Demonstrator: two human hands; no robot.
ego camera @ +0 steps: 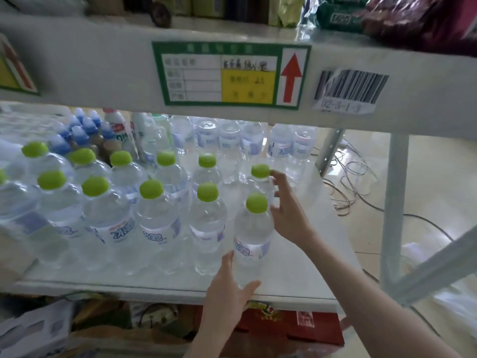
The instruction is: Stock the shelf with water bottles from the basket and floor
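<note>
Several clear water bottles with green caps stand in rows on the white shelf (pixel 296 277). The front right water bottle (pixel 254 236) stands near the shelf's front edge. My left hand (pixel 229 288) wraps its base, thumb on the left side and fingers curled round the front. My right hand (pixel 289 215) reaches in from the right with fingers spread. Its fingertips touch the shoulder of the rear bottle (pixel 260 180) and hover by the front bottle's cap (pixel 256 202). No basket is in view.
The upper shelf's edge (pixel 103 73), with a green price label (pixel 227 73) and a barcode sticker, hangs low over the bottles. Behind stand blue-capped bottles (pixel 77 133) and capless-looking clear bottles (pixel 232 140). A shelf post (pixel 395 202) and floor cables (pixel 353 182) lie right. A red box (pixel 289 329) sits below.
</note>
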